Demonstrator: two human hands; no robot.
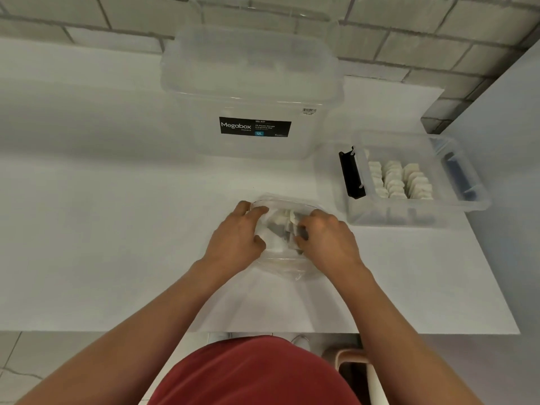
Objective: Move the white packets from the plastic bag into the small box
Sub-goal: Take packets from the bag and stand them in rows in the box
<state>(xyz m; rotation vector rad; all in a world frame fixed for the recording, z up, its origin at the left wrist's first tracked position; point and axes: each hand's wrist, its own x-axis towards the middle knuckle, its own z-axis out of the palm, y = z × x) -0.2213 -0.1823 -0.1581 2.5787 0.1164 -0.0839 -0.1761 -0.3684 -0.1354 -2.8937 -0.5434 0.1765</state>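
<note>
A clear plastic bag [287, 266] lies on the white table in front of me, with white packets [285, 217] showing inside its open mouth. My left hand [238, 239] grips the bag's left edge. My right hand [327, 239] reaches into the bag, its fingers closed around packets there. The small clear box [415, 211] with black latches stands to the right, holding rows of white packets [400, 179] set on edge.
A large clear lidded storage box [251, 92] with a black Megabox label stands behind the bag against the tiled wall. The table's front edge [263, 331] runs just below my arms. A stool or bin [355, 363] sits on the floor at lower right.
</note>
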